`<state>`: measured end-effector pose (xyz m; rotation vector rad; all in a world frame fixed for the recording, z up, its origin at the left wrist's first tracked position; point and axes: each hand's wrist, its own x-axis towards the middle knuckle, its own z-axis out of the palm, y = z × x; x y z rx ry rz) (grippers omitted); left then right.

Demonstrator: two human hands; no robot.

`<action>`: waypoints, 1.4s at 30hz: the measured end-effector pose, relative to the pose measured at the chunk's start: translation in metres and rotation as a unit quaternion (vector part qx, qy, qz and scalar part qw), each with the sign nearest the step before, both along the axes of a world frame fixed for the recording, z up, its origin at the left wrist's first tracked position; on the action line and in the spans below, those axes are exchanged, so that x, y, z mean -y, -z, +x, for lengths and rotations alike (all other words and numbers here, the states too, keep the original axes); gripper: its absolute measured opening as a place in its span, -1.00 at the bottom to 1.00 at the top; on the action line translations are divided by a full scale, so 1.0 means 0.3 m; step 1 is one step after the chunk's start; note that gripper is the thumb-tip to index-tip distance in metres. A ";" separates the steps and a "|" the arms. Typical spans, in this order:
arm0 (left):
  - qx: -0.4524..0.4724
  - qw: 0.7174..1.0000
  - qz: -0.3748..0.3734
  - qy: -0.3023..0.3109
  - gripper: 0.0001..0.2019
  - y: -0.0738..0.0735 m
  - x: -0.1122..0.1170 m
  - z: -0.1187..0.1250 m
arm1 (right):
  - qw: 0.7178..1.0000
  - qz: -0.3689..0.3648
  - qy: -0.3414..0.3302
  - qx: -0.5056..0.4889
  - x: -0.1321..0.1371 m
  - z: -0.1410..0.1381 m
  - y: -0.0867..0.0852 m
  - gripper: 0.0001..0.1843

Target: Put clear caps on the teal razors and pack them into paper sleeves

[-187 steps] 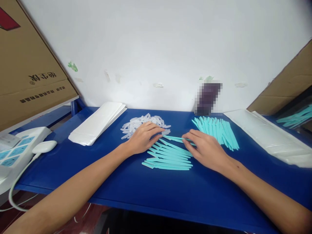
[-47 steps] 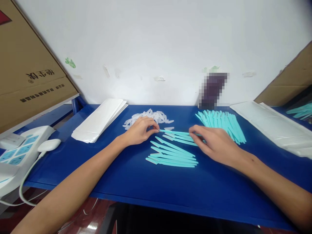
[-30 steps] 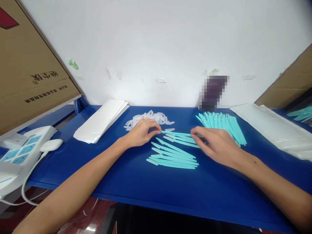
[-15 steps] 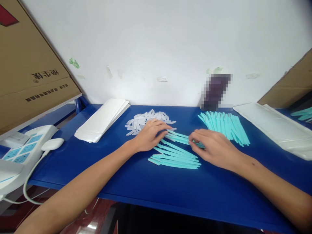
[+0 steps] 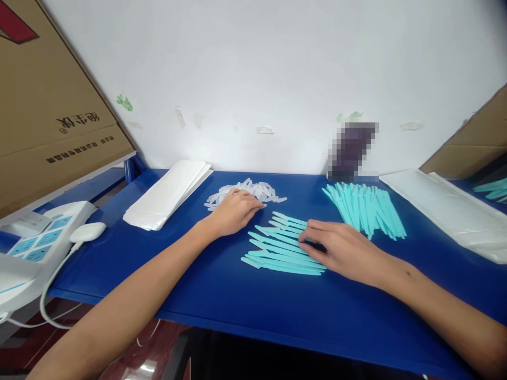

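Observation:
My left hand (image 5: 237, 211) is at the near edge of a pile of translucent plastic blade covers (image 5: 253, 188), fingers closed together. A small cover shows at its fingertips, mostly hidden. My right hand (image 5: 336, 243) curls over the handle ends of a row of teal eyebrow razors (image 5: 277, 248); thumb and fingertips come together on a razor there. The razors lie side by side in a loose fan, blade ends toward the left. Behind my right hand, more teal razors (image 5: 364, 208) lie in a heap.
White flat packets (image 5: 168, 195) lie at left on the blue table (image 5: 222, 295). Clear plastic bags (image 5: 447, 211) are on the right. A power strip (image 5: 59, 232) with a white plug and cable sits at far left, near a cardboard box (image 5: 59, 105). A blurred dark object (image 5: 350, 150) leans against the wall.
My left hand has moved left and slightly back, away from the razor blade ends to the cover pile. My right hand has shifted slightly left and nearer over the razors, which lie more evenly spread.

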<state>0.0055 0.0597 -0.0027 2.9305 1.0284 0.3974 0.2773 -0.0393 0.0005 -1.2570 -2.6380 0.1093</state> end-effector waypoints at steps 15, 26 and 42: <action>0.028 0.999 0.029 0.024 -0.73 -0.029 0.018 -0.024 | 0.999 -0.039 0.028 0.010 -0.005 0.041 -0.006 -0.80; 0.154 0.988 0.012 0.016 -0.76 -0.050 0.033 -0.042 | 0.997 0.042 0.034 -0.062 -0.016 0.066 -0.042 -0.83; 0.246 0.968 0.019 0.037 -0.85 -0.038 0.026 -0.035 | 0.999 0.021 0.048 0.001 -0.033 0.089 -0.030 -0.71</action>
